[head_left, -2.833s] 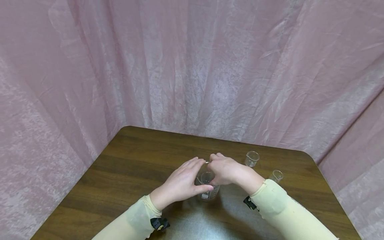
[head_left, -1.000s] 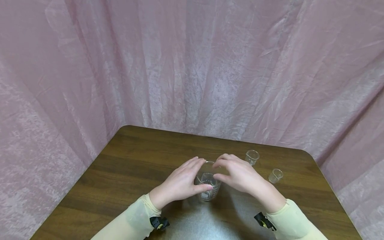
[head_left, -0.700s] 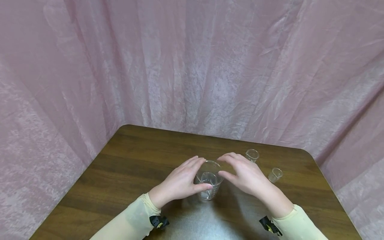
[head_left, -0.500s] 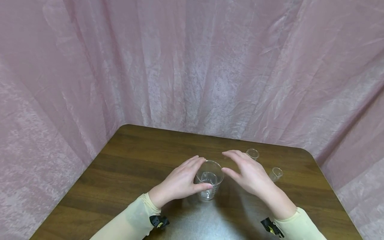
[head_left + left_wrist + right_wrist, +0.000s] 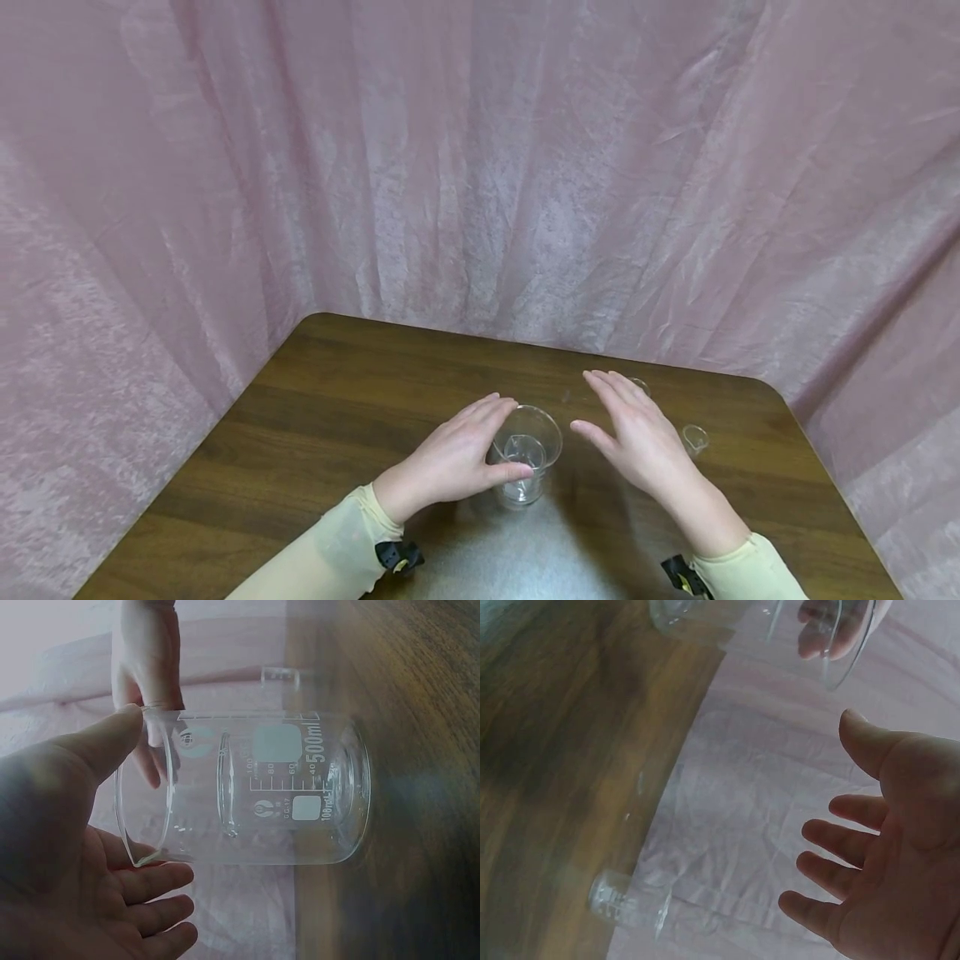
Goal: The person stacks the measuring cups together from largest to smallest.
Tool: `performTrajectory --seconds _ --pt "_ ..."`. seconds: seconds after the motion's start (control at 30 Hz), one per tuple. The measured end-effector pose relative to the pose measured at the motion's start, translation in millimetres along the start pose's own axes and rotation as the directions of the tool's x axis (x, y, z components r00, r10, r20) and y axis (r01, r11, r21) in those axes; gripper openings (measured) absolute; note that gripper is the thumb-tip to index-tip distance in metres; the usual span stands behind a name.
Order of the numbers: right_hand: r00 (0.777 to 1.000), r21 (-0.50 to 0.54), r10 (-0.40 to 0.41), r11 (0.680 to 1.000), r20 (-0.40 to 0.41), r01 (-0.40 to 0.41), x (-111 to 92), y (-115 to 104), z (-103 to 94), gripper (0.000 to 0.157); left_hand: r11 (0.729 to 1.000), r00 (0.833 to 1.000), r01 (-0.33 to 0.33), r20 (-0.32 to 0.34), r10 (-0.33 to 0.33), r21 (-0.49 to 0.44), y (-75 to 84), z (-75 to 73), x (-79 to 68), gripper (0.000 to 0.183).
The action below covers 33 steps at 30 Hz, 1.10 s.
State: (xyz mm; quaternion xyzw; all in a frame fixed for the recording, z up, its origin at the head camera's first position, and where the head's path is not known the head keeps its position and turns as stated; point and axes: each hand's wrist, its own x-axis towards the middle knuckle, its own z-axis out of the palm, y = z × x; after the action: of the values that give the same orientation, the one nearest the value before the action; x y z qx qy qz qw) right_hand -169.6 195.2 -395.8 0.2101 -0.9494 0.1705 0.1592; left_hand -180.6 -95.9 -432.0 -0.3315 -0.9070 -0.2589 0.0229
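Large beaker (image 5: 202,825): upright, gripped by left fingers (image 5: 161,915) at the rim.
Small beaker (image 5: 277,787): inside, below them.
Right fingers (image 5: 840,841): extended, apart from both.
Print (image 5: 316,742): "500ml" large, "100ml" small.

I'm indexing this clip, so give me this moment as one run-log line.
left hand: holds large beaker; right hand: empty; inner beaker: inside large beaker; small beaker: on table

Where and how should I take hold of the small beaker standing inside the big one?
Probably by its rim, straight down from above. The small beaker stands upright, and the wall of the big beaker surrounds it, blocking any approach from the side. Its rim sits below the big beaker's rim, so you'd likely reach through the open mouth and pinch the rim.
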Motion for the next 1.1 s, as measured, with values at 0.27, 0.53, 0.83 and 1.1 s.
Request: performTrajectory --seconds 0.27,0.53,0.83,1.1 --pt "1.000 -0.022 0.020 1.000 0.009 -0.020 -5.5 9.5 4.6 0.079 1.000 1.000 0.002 0.020 -0.002 -0.007 -2.1 1.1 -1.3 0.092" --pt "0.996 -0.057 0.069 0.996 0.050 -0.066 -7.3 20.3 7.6 0.083 1.000 1.000 -0.002 0.026 0.003 -0.014 -1.8 -0.1 -2.2 0.090" --pt "0.990 -0.079 0.121 0.990 0.067 -0.116 -8.2 32.8 10.1 0.082 1.000 1.000 -0.007 0.025 0.007 -0.018 -1.0 -0.7 -1.7 0.090" --pt "0.985 -0.098 0.150 0.985 0.080 -0.142 -4.7 44.6 10.9 0.083 1.000 1.000 -0.018 0.012 0.018 -0.015 -0.3 -1.8 -0.7 0.091"
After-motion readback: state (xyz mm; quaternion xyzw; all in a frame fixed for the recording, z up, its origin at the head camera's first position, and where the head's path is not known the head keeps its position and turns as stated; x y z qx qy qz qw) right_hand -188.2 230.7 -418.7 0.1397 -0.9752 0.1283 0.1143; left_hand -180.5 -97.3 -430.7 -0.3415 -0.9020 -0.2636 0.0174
